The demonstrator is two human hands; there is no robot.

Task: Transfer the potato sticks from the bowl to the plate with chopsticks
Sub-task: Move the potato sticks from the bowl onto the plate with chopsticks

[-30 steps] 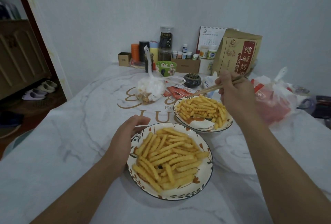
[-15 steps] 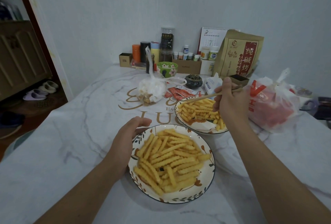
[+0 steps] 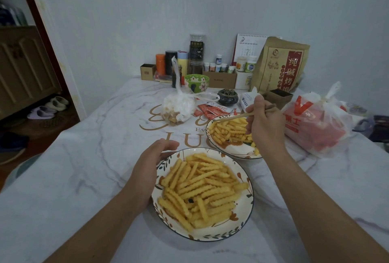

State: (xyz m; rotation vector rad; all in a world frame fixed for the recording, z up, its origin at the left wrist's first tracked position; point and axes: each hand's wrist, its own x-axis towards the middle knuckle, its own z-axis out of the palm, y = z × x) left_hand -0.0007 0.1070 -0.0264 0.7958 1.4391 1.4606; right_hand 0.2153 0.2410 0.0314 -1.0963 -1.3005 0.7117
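The right hand (image 3: 266,127) pinches chopsticks (image 3: 237,116), tips over potato sticks (image 3: 229,130) in the far bowl (image 3: 233,150); the left hand (image 3: 147,170), fingers loosely curved, cups the rim of the near plate (image 3: 242,216) on the table (image 3: 84,157); the plate looks heaped already, yet the bowl holds plenty, so many transfers likely remain.

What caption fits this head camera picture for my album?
Right hand dips chopsticks into the far dish of potato sticks; left hand steadies the near dish.
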